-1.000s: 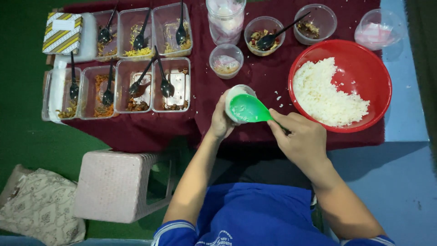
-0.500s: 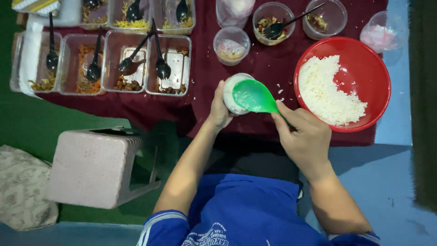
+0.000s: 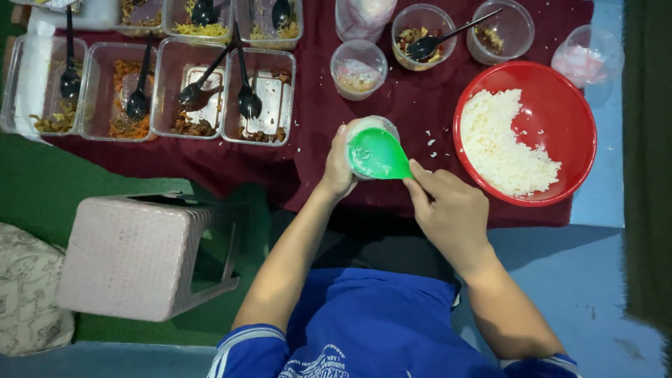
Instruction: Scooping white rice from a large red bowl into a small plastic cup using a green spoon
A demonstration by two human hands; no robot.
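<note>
The right hand (image 3: 448, 213) gripped the handle of a bright green rice scoop (image 3: 378, 154). A little white rice stuck to its round bowl. The scoop lay flat over a small clear cup (image 3: 371, 127), its bowl pointing left and its handle right. The left hand (image 3: 341, 164) was wrapped around the cup, above the dark red tablecloth (image 3: 315, 119). To the right sat a red bowl (image 3: 560, 105) half full of white rice (image 3: 500, 150). Farther off were clear trays (image 3: 259, 98) of food with black spoons (image 3: 246, 98).
</note>
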